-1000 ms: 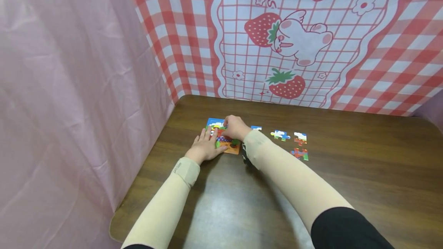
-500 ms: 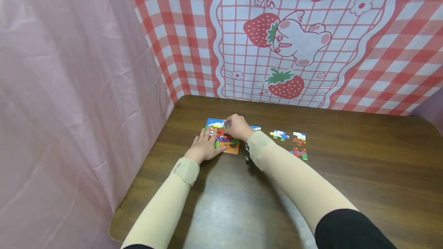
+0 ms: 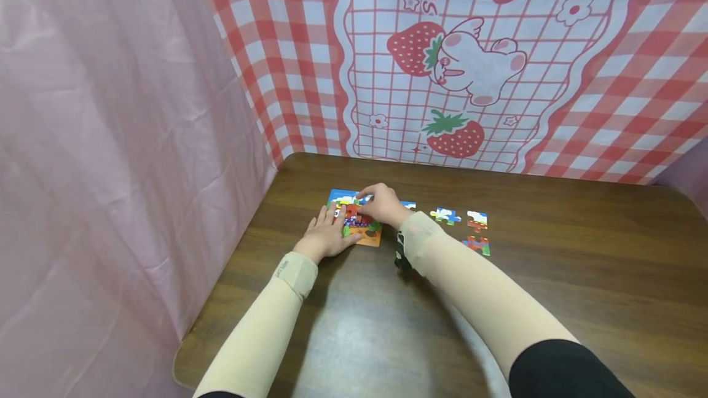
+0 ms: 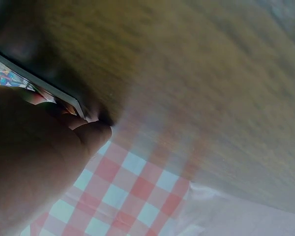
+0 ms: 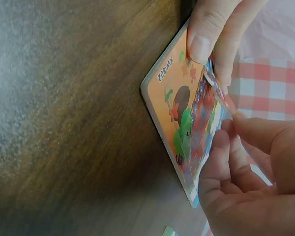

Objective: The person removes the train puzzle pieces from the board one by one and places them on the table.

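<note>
Puzzle board [image 3: 372,239] lies on the wooden table [image 3: 359,318]; the left hand [image 3: 323,239] rests spread on it; the right hand [image 3: 383,204] pinches what seems a tilted piece [image 5: 220,93]; loose pieces [image 3: 445,216] lie to the right.

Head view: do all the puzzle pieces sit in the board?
No, several loose pieces lie on the table to the right of the puzzle board, apart from it.

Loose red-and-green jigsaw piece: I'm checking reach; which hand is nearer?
Right. The right hand is left of the red-and-green jigsaw piece; the left hand lies farther left, on the puzzle board.
</note>
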The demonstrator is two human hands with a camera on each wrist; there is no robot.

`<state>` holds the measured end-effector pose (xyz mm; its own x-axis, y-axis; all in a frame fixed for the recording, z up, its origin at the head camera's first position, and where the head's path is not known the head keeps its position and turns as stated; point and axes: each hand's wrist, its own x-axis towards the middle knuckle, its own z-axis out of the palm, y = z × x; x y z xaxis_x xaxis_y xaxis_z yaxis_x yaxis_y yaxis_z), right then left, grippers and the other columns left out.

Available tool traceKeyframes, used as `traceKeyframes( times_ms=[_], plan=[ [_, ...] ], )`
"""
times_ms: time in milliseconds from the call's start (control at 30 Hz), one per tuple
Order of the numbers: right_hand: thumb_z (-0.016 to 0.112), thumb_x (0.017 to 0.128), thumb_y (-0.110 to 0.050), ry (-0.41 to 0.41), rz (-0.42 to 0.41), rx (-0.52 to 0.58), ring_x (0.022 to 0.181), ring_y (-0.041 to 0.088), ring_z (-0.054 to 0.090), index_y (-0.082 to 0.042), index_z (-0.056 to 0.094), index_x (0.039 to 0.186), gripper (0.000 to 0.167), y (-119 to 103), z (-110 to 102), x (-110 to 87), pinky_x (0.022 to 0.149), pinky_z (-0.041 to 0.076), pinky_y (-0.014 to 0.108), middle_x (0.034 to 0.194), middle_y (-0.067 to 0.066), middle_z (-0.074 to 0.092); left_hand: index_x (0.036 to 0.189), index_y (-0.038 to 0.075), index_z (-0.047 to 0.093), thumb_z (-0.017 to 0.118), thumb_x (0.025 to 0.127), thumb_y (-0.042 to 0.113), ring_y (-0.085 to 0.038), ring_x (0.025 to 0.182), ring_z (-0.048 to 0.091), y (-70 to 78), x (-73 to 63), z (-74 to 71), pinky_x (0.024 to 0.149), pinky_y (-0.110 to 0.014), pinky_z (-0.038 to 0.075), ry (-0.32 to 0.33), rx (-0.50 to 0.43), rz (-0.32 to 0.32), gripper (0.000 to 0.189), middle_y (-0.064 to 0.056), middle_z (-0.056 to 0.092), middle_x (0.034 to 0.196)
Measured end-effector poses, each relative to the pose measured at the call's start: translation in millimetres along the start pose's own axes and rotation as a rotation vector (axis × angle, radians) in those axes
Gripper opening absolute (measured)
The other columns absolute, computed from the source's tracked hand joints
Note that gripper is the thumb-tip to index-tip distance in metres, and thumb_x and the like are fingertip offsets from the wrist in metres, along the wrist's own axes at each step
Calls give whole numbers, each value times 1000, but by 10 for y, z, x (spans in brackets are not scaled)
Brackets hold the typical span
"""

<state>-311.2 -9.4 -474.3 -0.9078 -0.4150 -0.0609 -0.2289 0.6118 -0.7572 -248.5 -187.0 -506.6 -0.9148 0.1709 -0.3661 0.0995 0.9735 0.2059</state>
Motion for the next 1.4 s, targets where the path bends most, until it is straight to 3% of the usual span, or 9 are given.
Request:
traceKeyframes(
  times_ms=[300, 467, 633, 733, 967, 1067, 1267, 1400],
  plan=[
    [77, 92, -11, 26, -3, 75, 77, 19, 68, -7, 74, 122, 30, 69, -95, -63, 66, 56, 33, 87, 5, 72, 165, 14, 1, 29, 98, 76, -35, 152, -10, 43, -19, -8, 119, -54, 3, 0, -9, 0, 95, -14, -9, 168],
    [75, 94, -12, 30, -1, 116, 73, 19, 67, -8, 73, 124, 31, 155, -186, -124, 61, 55, 33, 92, 7, 73, 165, 12, 5, 33, 100, 71, -36, 152, -6, 117, -153, -95, 120, -54, 5, 12, -15, 8, 92, -16, -6, 168],
    [73, 96, -13, 36, -10, 126, 71, 28, 64, -9, 72, 126, 31, 190, -294, -215, 56, 53, 35, 99, 10, 71, 165, 12, 7, 35, 102, 68, -36, 153, -3, 134, -215, -136, 120, -53, 8, 26, -2, 2, 89, -16, -3, 169],
    [70, 98, -13, 35, -1, 138, 77, 34, 66, -9, 71, 128, 30, 205, -355, -272, 58, 53, 35, 101, 10, 70, 165, 12, 7, 35, 101, 69, -37, 153, -2, 117, -207, -128, 120, -53, 9, 32, 1, 1, 89, -16, -2, 169],
    [70, 98, -13, 50, 12, 193, 81, 39, 67, -7, 71, 128, 31, 282, -477, -404, 65, 57, 49, 100, 12, 73, 165, 13, 5, 38, 101, 68, -36, 152, -6, 94, -159, -77, 120, -53, 6, 26, -22, -11, 91, -15, -6, 168],
    [72, 97, -14, 54, 2, 210, 81, 39, 66, -6, 71, 128, 32, 329, -535, -465, 64, 56, 45, 97, 11, 74, 165, 12, 5, 38, 101, 68, -37, 152, -5, 103, -185, -87, 120, -54, 7, 32, -20, -4, 91, -16, -5, 168],
    [70, 97, -11, 58, 12, 214, 89, 39, 67, -6, 70, 128, 31, 392, -651, -576, 73, 56, 48, 99, 14, 74, 165, 12, 8, 38, 101, 67, -38, 152, -2, 137, -237, -127, 120, -54, 9, 44, -10, 11, 90, -17, -2, 168],
    [70, 97, -10, 76, 4, 189, 87, 33, 68, -5, 70, 128, 31, 463, -723, -651, 68, 54, 37, 100, 16, 74, 165, 12, 8, 38, 102, 67, -37, 153, -2, 148, -226, -120, 120, -54, 8, 44, -11, 16, 89, -17, -3, 168]
  ],
)
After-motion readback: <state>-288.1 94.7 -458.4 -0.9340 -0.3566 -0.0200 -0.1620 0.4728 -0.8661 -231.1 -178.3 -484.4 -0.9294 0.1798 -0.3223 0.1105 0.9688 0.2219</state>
